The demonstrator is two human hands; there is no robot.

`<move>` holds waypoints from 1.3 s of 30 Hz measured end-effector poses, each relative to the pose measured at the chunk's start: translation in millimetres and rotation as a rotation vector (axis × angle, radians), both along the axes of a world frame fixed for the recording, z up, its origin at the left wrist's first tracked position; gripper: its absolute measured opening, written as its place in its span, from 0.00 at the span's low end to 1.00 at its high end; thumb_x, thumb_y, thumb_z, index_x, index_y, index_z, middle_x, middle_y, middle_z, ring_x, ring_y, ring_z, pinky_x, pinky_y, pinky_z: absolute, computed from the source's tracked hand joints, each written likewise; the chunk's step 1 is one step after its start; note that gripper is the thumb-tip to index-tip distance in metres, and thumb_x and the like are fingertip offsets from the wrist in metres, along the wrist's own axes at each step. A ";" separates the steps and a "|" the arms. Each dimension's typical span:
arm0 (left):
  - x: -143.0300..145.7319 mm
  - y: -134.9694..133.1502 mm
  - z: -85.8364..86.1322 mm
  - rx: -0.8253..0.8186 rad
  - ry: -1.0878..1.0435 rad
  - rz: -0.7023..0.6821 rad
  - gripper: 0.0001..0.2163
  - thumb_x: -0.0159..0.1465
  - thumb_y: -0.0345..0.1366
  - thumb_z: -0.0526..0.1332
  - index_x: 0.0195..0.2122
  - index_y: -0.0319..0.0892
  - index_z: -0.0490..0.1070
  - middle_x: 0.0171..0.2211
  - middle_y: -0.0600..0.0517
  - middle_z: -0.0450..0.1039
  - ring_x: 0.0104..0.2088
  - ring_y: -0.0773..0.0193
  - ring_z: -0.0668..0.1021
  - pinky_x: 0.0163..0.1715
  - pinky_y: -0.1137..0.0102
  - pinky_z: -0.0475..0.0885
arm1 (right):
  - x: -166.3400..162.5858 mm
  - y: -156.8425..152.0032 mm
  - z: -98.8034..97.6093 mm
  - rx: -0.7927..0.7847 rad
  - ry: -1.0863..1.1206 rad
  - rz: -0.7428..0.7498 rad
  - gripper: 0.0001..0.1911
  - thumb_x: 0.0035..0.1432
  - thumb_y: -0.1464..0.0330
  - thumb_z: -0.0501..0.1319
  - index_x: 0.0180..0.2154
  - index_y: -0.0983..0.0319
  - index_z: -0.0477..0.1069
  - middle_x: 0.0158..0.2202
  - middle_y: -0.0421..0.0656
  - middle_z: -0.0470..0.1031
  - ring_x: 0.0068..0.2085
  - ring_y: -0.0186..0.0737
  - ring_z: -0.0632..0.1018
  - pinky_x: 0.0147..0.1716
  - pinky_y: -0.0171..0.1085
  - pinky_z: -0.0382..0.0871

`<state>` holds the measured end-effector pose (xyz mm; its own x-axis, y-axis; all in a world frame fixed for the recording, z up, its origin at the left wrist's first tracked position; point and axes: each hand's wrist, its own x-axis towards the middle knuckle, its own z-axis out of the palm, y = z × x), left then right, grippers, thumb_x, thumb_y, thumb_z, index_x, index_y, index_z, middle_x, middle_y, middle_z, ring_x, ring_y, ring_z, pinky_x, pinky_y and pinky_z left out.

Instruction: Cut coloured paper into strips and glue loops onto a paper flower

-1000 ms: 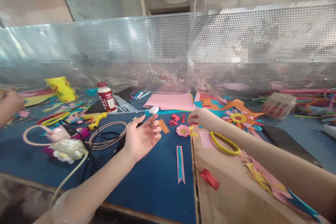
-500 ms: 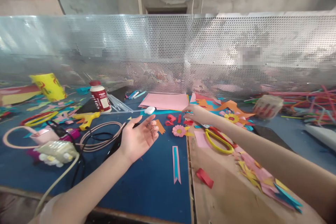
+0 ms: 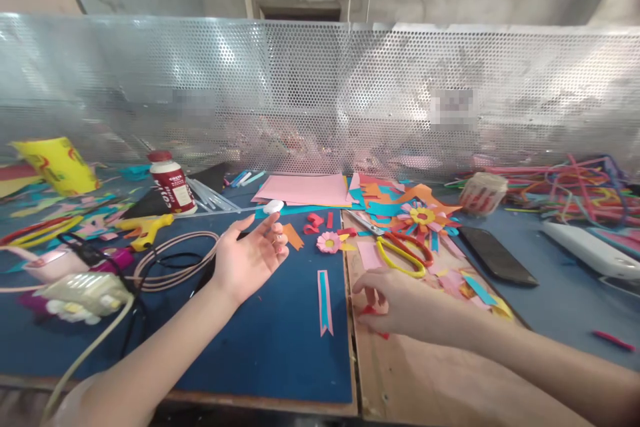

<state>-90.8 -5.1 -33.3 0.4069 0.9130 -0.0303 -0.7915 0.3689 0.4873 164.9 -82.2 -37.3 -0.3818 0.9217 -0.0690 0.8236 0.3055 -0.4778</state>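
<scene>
My left hand (image 3: 253, 257) is held palm up above the blue mat, fingers loosely bent and apart, holding nothing. My right hand (image 3: 387, 300) is low over the wooden board, its thumb and fingers apart around a red paper loop (image 3: 369, 311), which they partly hide. Between the hands lies a pink ribbon strip with a blue centre (image 3: 325, 303), notched at its lower end. Beyond it sit a pink paper flower (image 3: 329, 242), an orange ribbon piece (image 3: 293, 237) and red loops (image 3: 314, 221). Yellow-and-red-handled scissors (image 3: 400, 257) lie beyond my right hand.
At left are a yellow glue gun (image 3: 150, 230), coiled cable (image 3: 173, 260), a plug strip (image 3: 83, 293) and a bottle (image 3: 173, 187). Pink sheets (image 3: 300, 189) lie before a perforated metal screen (image 3: 310, 93). A phone (image 3: 497, 255) and a layered paper flower (image 3: 423, 215) are at right.
My right hand has come back from the red pieces near the pink sheets to the red loop on the board. My left hand keeps its pose. The view has turned slightly right.
</scene>
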 end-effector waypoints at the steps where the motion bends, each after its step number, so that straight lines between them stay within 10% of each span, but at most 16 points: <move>1: -0.8 0.1 -0.6 -0.001 -0.001 0.001 0.12 0.58 0.34 0.55 0.40 0.33 0.70 0.27 0.49 0.66 0.27 0.64 0.71 0.25 0.69 0.70 | -0.8 1.2 -1.2 0.018 -0.003 0.010 0.08 0.46 0.70 0.60 0.32 0.59 0.73 0.27 0.38 0.74 0.26 0.34 0.72 0.22 0.31 0.58; 13: 3.3 -4.0 1.7 -0.042 -0.133 -0.038 0.17 0.63 0.36 0.53 0.50 0.30 0.64 0.45 0.36 0.71 0.56 0.47 0.68 0.53 0.58 0.67 | -25.4 126.3 19.7 0.512 0.169 -0.193 0.07 0.52 0.67 0.61 0.33 0.65 0.72 0.34 0.48 0.74 0.37 0.44 0.73 0.37 0.39 0.64; 23: 1.5 -9.5 8.8 0.008 -0.186 -0.046 0.20 0.65 0.39 0.50 0.56 0.32 0.58 0.53 0.37 0.66 0.61 0.47 0.58 0.55 0.63 0.65 | -93.8 51.6 6.6 0.432 0.578 -0.007 0.06 0.56 0.70 0.55 0.32 0.62 0.71 0.25 0.37 0.69 0.26 0.32 0.68 0.27 0.32 0.61; 39: 4.2 -9.2 6.5 0.070 -0.077 -0.030 0.19 0.64 0.38 0.51 0.52 0.31 0.63 0.51 0.37 0.68 0.59 0.51 0.63 0.58 0.62 0.60 | -96.7 55.9 6.1 0.260 0.657 -0.110 0.07 0.52 0.70 0.54 0.26 0.62 0.70 0.22 0.36 0.68 0.24 0.31 0.67 0.26 0.32 0.60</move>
